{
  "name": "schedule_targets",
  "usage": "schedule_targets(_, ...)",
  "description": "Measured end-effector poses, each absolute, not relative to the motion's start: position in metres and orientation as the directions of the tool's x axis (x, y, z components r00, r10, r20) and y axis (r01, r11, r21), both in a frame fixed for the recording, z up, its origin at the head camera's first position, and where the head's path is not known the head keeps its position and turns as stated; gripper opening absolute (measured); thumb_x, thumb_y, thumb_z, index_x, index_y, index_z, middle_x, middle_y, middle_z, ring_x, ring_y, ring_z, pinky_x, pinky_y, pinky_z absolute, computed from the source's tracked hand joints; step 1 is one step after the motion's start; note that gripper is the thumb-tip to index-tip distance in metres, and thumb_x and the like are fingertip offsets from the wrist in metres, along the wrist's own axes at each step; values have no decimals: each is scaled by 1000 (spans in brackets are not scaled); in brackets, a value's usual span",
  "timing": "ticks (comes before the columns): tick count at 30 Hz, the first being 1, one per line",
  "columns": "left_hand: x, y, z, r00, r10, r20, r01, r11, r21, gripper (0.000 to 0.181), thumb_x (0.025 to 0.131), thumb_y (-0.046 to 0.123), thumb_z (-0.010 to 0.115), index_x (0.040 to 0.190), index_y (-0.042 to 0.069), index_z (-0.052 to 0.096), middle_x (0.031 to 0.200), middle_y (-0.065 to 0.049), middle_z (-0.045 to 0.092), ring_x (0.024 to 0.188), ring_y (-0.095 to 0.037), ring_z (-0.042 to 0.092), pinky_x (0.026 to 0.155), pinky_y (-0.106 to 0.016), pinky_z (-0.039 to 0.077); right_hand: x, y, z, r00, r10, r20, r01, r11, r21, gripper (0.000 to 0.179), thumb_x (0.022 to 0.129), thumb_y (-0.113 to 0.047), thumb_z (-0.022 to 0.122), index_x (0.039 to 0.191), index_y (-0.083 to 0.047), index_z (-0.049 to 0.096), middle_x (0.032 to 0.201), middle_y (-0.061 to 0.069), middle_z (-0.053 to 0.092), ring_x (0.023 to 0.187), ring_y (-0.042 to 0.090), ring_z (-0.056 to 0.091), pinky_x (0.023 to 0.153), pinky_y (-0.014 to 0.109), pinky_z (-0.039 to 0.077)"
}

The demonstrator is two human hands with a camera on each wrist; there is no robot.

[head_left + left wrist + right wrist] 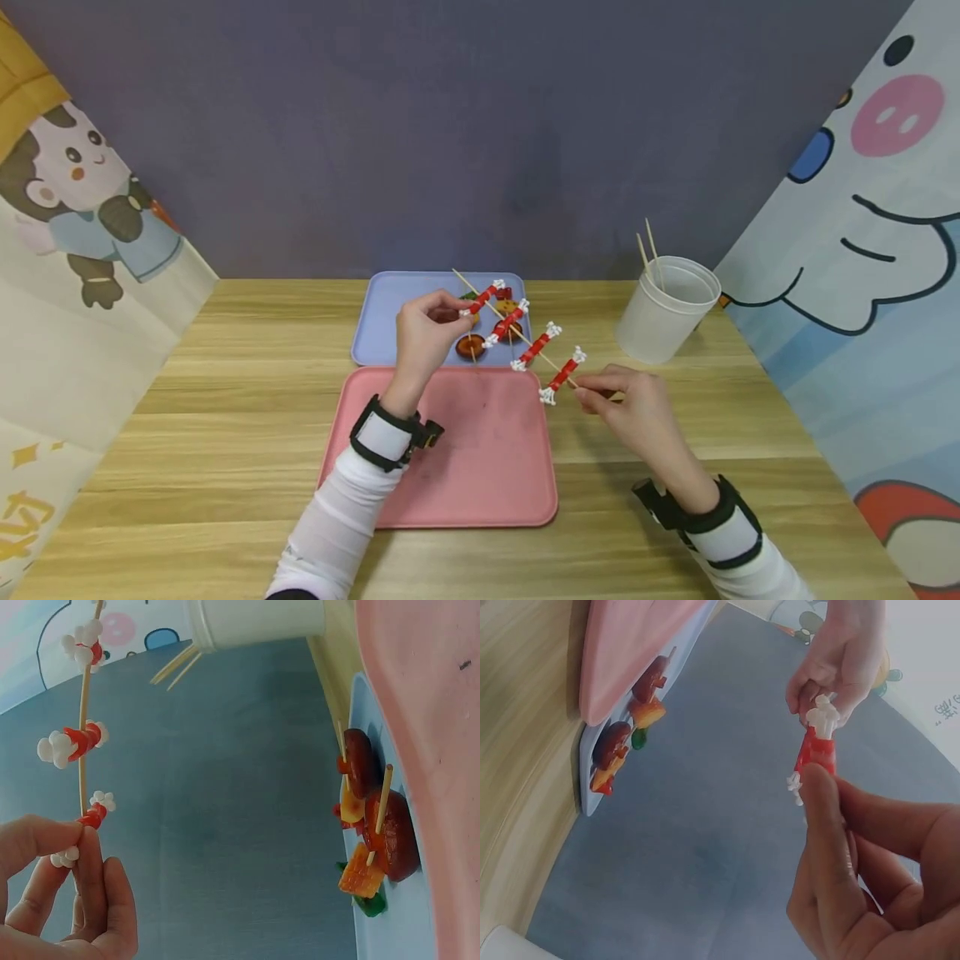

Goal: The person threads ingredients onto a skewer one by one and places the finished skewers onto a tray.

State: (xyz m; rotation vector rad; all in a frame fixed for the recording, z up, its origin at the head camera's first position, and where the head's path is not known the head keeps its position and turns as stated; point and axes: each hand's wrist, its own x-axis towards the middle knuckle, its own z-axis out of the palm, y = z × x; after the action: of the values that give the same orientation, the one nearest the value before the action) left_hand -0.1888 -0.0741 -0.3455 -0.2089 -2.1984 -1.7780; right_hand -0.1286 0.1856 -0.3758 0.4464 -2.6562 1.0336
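A thin wooden skewer [551,364] is held up at a slant, with several red pieces with white knobbed ends threaded crosswise along it. My left hand [431,329] pinches the red-and-white piece [94,816] nearest the skewer's far end between thumb and fingers. At the near end, my right hand [630,408] grips the bare stick just past the last red-and-white piece [564,377]. Seen from the right wrist, the pieces line up behind the right fingertips [819,784] and hide most of the stick. Below the left hand lies a pink tray [480,450].
Behind the pink tray stands a blue tray [378,325] bearing skewered toy food, including brown mushroom-like caps [470,347] and orange-yellow pieces [362,870]. A white tub [660,321] with thin sticks [649,254] stands at the right, near the dark back panel [450,150].
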Motion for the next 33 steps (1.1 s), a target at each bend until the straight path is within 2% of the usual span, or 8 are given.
schedule_targets(6,-193,-73,-353,-946,-75,316,296,202,934,11,76,-2,72,86,-5,71,91,-18,72,77,-25,68,67,-23,55,-128,184,-378,-931,-195,308,-352,697,-624,11,77,-3,76,87,-7,77,74,1,70,61,3,61,55,20,51)
schedule_targets(13,-210,-77,-377,-946,-75,316,298,185,936,10,76,4,76,86,6,74,89,-10,73,76,-17,68,67,-25,55,-129,180,-380,-950,-211,230,-310,730,-609,10,76,-14,77,86,-12,78,85,3,74,69,8,63,57,20,50)
schedule_targets(17,-213,-78,-381,-938,-58,343,325,205,923,13,76,4,75,88,9,74,87,-9,73,76,-19,68,69,-31,57,-133,175,-385,-957,-265,120,-281,734,-619,12,77,-22,78,87,-16,78,79,-3,73,67,5,62,58,21,48)
schedule_targets(21,-215,-85,-385,-921,-49,387,359,280,890,20,78,7,75,97,8,74,97,-10,71,85,-23,68,80,-40,55,-139,164,-386,-948,-317,38,-260,697,-669,15,77,-25,77,89,-16,78,72,-7,71,62,3,60,56,22,48)
schedule_targets(26,-210,-109,-384,-866,-159,473,386,389,837,27,80,10,72,107,7,71,106,-13,66,96,-25,62,85,-45,52,-156,137,-383,-951,-306,-36,-194,684,-703,16,76,-25,78,88,-14,78,68,-6,70,58,4,61,53,25,49)
schedule_targets(30,-196,-139,-380,-817,-252,519,384,434,815,20,82,7,69,102,4,71,106,-15,63,97,-26,58,83,-45,51,-176,110,-385,-951,-300,-77,-156,677,-719,14,76,-22,79,85,-12,77,66,-4,70,56,6,62,52,24,50)
schedule_targets(33,-186,-161,-380,-796,-310,520,354,458,815,16,83,5,68,98,3,72,106,-13,63,98,-20,57,81,-38,50,-191,92,-388,-946,-313,-80,-170,693,-701,13,75,-23,79,82,-12,78,64,-5,69,54,5,63,54,23,51)
